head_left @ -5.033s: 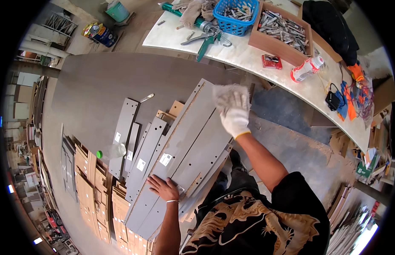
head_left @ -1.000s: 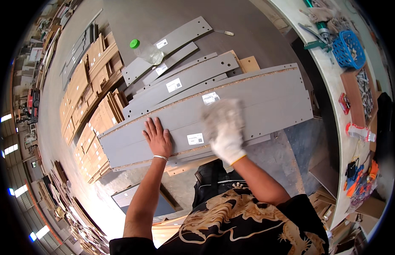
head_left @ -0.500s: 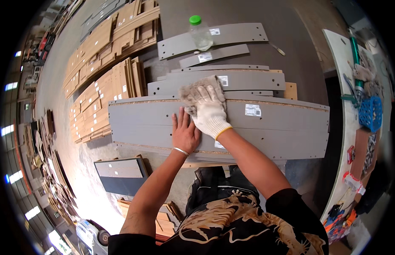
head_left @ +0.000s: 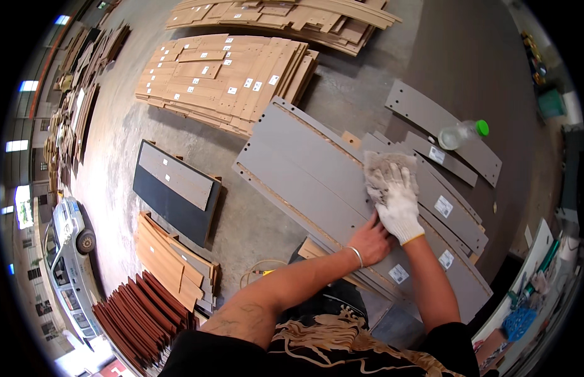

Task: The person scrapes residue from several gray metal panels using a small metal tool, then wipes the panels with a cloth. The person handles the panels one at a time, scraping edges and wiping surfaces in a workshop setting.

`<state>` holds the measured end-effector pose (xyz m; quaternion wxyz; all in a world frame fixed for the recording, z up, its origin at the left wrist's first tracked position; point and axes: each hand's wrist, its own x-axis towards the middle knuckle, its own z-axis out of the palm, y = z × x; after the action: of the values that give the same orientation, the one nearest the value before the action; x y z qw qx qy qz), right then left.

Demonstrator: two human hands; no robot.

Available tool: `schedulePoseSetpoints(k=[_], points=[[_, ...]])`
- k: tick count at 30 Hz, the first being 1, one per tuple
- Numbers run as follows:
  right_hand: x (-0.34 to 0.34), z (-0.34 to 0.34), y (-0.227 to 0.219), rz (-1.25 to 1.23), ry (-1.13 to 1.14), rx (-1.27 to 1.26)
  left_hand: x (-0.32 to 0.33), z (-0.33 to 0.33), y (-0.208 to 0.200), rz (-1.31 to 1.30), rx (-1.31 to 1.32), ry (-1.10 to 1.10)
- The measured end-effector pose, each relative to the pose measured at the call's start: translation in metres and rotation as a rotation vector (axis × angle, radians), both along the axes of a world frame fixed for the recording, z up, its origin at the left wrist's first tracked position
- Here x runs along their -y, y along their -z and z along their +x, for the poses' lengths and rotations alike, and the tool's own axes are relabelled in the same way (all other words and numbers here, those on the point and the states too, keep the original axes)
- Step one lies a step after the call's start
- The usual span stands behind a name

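Observation:
A long grey board (head_left: 304, 160) with chipboard-coloured grooves near its long edges lies slantwise in front of me, on top of other boards. My right hand (head_left: 399, 204), in a white knitted glove, holds a fluffy grey-brown cloth (head_left: 375, 164) pressed against the board's far edge, its fingers stretched over the cloth. Bare, with a bracelet at the wrist, my left hand (head_left: 370, 240) rests on the board close beside the glove. Its fingers look extended, though the glove partly covers their tips. White labels (head_left: 398, 274) stick to the board.
Beyond the board lie narrower grey panels (head_left: 424, 103) and a clear bottle (head_left: 456, 136) with a green cap. Stacks of wood-coloured boards (head_left: 223, 81) stand on the floor at the far left. A dark panel (head_left: 173, 188) lies left. A cluttered bench (head_left: 524, 301) is at right.
The view has turned left, so the board now appears slanted and the car and red-brown boards show. My left hand is closer to the glove; the cloth stays under my right hand.

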<state>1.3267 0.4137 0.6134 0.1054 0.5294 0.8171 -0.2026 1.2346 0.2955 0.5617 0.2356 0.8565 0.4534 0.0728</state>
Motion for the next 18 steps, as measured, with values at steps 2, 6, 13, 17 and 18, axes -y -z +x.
schedulePoseSetpoints(k=[2, 6, 13, 17, 18], points=[[-0.034, -0.07, 0.0, 0.067, -0.17, 0.071, -0.012, -0.003, -0.015, -0.342, -0.002, 0.088], [-0.087, -0.194, 0.018, 0.218, -0.32, 0.062, 0.002, 0.008, 0.023, -0.124, 0.216, -0.011], [-0.118, -0.304, 0.026, 0.244, -0.388, -0.104, -0.005, 0.013, 0.025, -0.231, 0.509, -0.102], [-0.059, -0.27, 0.018, 0.032, -0.73, -0.348, -0.038, -0.022, -0.027, -0.639, 0.407, -0.05], [-0.059, -0.26, 0.012, 0.046, -0.776, -0.332, -0.04, -0.024, -0.028, -0.626, 0.398, -0.024]])
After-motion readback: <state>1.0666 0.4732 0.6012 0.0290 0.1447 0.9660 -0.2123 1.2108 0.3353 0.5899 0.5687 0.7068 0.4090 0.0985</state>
